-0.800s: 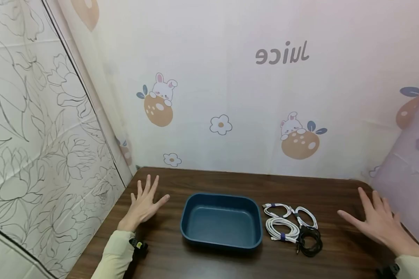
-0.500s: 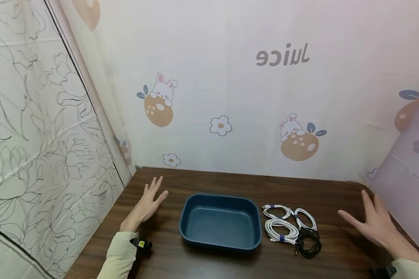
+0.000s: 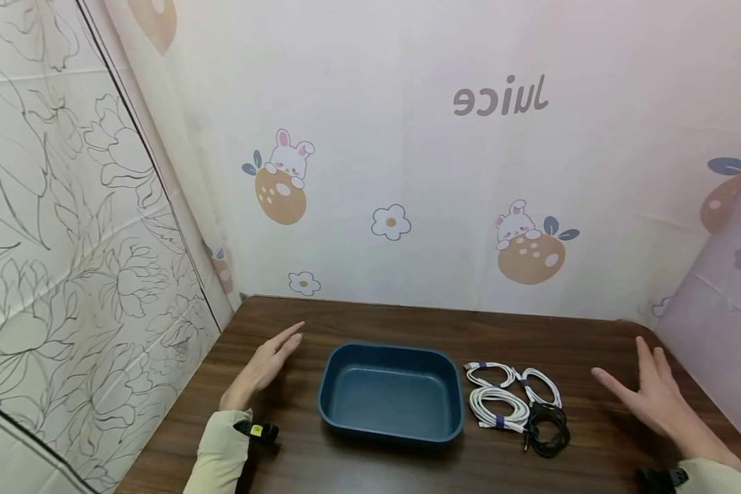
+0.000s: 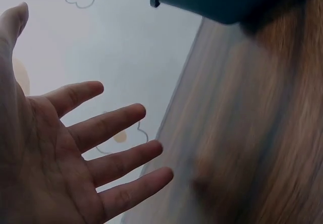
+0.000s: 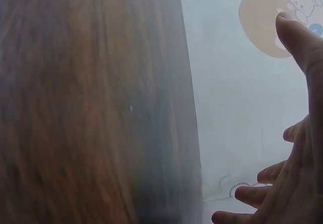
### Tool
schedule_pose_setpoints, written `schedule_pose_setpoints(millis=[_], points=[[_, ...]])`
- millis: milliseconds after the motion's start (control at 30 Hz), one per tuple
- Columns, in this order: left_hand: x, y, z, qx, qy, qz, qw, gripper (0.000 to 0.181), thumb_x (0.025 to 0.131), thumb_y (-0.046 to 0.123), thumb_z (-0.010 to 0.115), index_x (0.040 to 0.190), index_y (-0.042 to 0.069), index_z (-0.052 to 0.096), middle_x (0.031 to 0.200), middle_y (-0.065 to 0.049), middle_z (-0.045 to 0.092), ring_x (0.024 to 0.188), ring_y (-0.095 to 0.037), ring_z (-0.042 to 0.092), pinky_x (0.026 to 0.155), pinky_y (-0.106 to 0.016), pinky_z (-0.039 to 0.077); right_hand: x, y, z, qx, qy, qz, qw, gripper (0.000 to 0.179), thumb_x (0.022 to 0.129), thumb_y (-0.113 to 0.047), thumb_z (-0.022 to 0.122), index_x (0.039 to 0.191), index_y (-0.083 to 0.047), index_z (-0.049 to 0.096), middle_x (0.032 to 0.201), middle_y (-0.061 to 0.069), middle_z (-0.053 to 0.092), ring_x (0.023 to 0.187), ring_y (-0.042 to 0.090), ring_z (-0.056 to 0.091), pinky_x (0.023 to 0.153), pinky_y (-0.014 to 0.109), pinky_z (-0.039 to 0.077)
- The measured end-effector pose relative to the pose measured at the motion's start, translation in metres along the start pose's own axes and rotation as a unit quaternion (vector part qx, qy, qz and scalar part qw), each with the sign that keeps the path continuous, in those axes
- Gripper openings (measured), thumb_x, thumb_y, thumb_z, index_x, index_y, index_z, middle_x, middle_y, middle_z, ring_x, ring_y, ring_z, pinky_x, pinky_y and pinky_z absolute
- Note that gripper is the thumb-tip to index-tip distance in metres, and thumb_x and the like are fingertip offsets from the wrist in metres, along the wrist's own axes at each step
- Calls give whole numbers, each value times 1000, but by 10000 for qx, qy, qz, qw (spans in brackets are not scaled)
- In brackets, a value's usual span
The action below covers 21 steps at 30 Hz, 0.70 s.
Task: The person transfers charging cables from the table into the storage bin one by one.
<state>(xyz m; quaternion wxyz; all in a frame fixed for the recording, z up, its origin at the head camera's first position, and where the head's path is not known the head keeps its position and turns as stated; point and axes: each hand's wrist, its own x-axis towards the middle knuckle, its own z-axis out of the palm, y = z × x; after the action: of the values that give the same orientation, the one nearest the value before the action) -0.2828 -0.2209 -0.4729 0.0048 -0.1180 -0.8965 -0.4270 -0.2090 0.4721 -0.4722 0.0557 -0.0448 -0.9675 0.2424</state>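
Left hand (image 3: 262,370) spread left of the box (image 3: 392,401), right hand (image 3: 656,399) spread well to its right, beyond the cables (image 3: 521,412); pinching at the ties (image 3: 500,420) should keep them neat!

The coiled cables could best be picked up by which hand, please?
Probably the right hand: empty and nearer the coiled cables, while the blue tray lies between them and the left hand.

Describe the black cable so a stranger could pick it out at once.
Start at the dark wooden table and find the blue tray standing on it. Just right of the tray is a small cluster, with the black cable coiled at its near right corner. It is the only dark coil; its neighbours are three white cables.
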Motion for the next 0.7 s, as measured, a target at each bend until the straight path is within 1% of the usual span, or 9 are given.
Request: schedule_pose_setpoints(millis=[100, 167, 200, 267, 367, 500, 600, 700], points=[[1, 6, 3, -318, -109, 18, 9994, 54, 110, 50, 39, 156, 23, 45, 148, -19, 57, 135, -42, 55, 98, -55, 55, 1, 1, 4, 54, -60, -1, 10000, 109, 103, -60, 46, 155, 0, -28, 152, 41, -35, 139, 68, -22, 96, 89, 14], [1, 9, 4, -614, -281, 39, 9977, 54, 110, 48, 39, 156, 19, 44, 143, -22, 61, 126, -42, 61, 84, -48, 61, 2, 1, 7, 84, -26, -45, 10000, 109, 103, -59, 47, 155, -1, -27, 152, 42, -35, 140, 68, -21, 97, 89, 13], [2, 10, 5, -768, -366, 55, 9964, 55, 111, 47, 38, 157, 17, 43, 140, -24, 62, 122, -42, 63, 80, -46, 62, 2, 0, 9, 113, -13, -72, 9999, 108, 103, -59, 48, 156, -1, -27, 153, 41, -35, 140, 68, -22, 97, 89, 12], [2, 12, 6, -1023, -577, 106, 9930, 56, 112, 45, 36, 157, 13, 40, 137, -27, 62, 114, -43, 67, 74, -45, 63, 3, -3, 11, 145, 73, -110, 9998, 108, 102, -58, 50, 157, -2, -25, 155, 40, -33, 141, 68, -20, 97, 89, 13], [2, 14, 8, -1283, -849, 157, 9880, 57, 112, 42, 35, 159, 9, 36, 136, -31, 61, 105, -41, 71, 66, -45, 64, 4, -7, 13, 160, 85, -167, 9997, 108, 102, -57, 50, 157, -3, -25, 156, 38, -33, 142, 67, -19, 97, 89, 13], [2, 15, 11, -1450, -1200, 157, 9820, 60, 112, 43, 37, 161, 7, 30, 136, -33, 61, 90, -38, 74, 57, -45, 62, 5, -13, 15, 128, 100, -203, 9997, 107, 102, -57, 50, 158, -3, -24, 156, 39, -31, 142, 68, -17, 97, 89, 14], [0, 14, 13, -1489, -1374, 163, 9791, 62, 112, 43, 37, 161, 7, 28, 135, -33, 61, 82, -36, 73, 52, -45, 60, 5, -16, 18, 119, 119, -243, 9996, 107, 102, -56, 51, 159, -3, -22, 157, 45, -20, 142, 70, -8, 97, 88, 18], [1, 16, 16, -1428, -1418, 165, 9794, 61, 112, 44, 36, 161, 7, 29, 134, -31, 62, 79, -34, 73, 49, -44, 59, 7, -18, 17, 83, 47, -275, 9996, 108, 102, -57, 52, 159, -3, -22, 156, 50, -10, 140, 73, 0, 94, 87, 22]])
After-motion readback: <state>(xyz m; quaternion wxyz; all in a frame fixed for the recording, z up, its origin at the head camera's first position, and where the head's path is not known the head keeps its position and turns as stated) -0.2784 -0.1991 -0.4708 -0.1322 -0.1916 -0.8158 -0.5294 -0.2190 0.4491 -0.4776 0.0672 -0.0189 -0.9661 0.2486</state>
